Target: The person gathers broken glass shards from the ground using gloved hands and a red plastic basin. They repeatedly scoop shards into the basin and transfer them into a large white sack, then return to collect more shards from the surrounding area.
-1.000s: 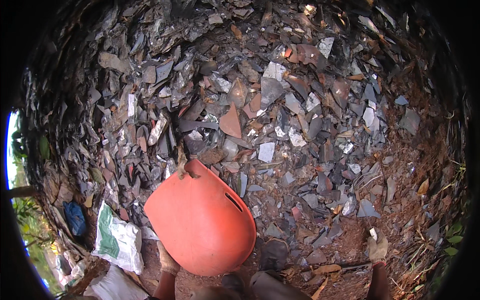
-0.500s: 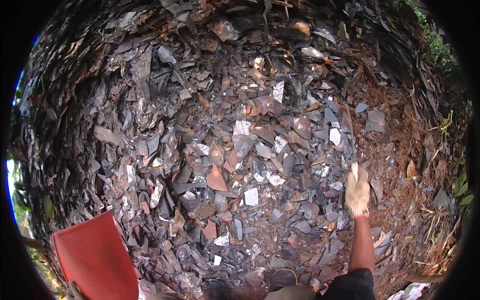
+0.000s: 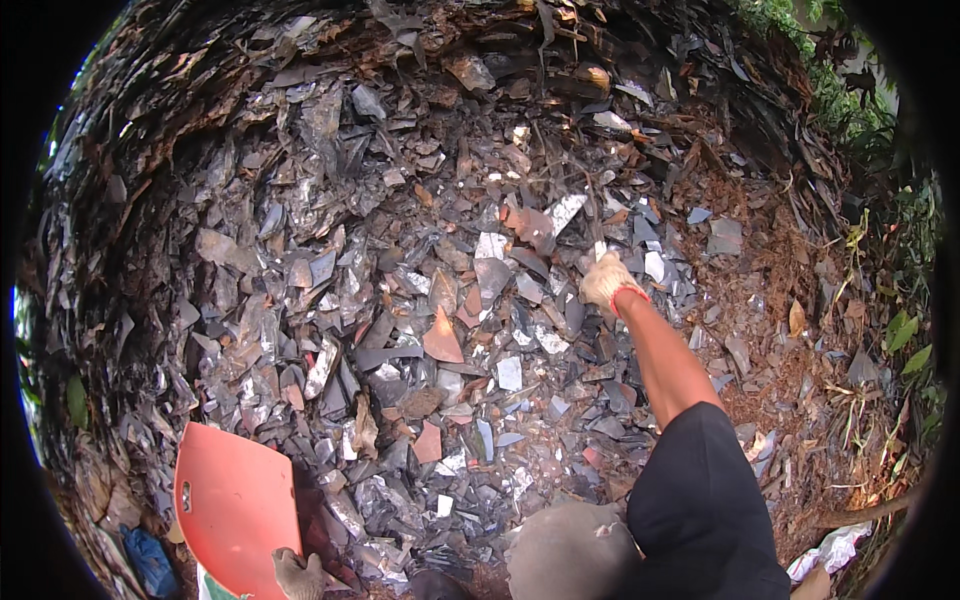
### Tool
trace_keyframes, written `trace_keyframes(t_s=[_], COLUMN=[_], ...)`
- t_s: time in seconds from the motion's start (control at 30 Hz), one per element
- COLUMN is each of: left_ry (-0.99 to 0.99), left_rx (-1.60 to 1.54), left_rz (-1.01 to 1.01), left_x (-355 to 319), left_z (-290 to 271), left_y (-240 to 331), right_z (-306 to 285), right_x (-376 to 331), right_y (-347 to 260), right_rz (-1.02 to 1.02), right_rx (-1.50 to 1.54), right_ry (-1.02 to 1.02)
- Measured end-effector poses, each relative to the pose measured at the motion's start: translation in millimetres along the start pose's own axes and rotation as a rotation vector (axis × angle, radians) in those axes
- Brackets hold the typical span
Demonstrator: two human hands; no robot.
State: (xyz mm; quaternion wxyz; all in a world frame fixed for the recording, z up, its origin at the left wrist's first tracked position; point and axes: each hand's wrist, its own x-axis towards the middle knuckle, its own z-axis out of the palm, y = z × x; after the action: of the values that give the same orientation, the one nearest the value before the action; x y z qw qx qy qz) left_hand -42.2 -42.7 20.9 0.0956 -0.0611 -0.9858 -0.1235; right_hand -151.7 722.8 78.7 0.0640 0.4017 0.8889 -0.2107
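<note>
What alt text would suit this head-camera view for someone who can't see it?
A gloved right hand reaches into a heap of grey and rust-coloured flat stone shards, while the gloved left hand holds an orange plastic scoop at the heap's lower edge.

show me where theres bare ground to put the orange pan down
Barest patch: the brown soil right of the right hand, bordered by green plants. The grey shard heap is crowded throughout, including around the orange pan held by the left hand.
</note>
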Motion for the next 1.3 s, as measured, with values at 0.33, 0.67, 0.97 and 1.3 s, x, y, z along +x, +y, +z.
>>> trace_keyframes(t_s=[0.33, 0.67, 0.97, 1.3], left_ry=[-0.679, -0.238, -0.276, -0.297], left_rx=[-0.438, -0.374, -1.108, -1.446], left_rz=[0.01, -1.005, -0.97, -0.621], left_x=[41, -78, -50, 16], left_z=[-65, -37, -69, -89], left_y=[134, -85, -17, 3], right_z=[1, -10, 68, 67], right_x=[-92, -85, 12, -167], right_y=[17, 14, 19, 71], right_rz=[0.03, 0.043, 0.144, 0.091], right_rx=[-0.093, 0.03, 0.218, 0.028], right_ry=[0.001, 0.202, 0.048, -0.211])
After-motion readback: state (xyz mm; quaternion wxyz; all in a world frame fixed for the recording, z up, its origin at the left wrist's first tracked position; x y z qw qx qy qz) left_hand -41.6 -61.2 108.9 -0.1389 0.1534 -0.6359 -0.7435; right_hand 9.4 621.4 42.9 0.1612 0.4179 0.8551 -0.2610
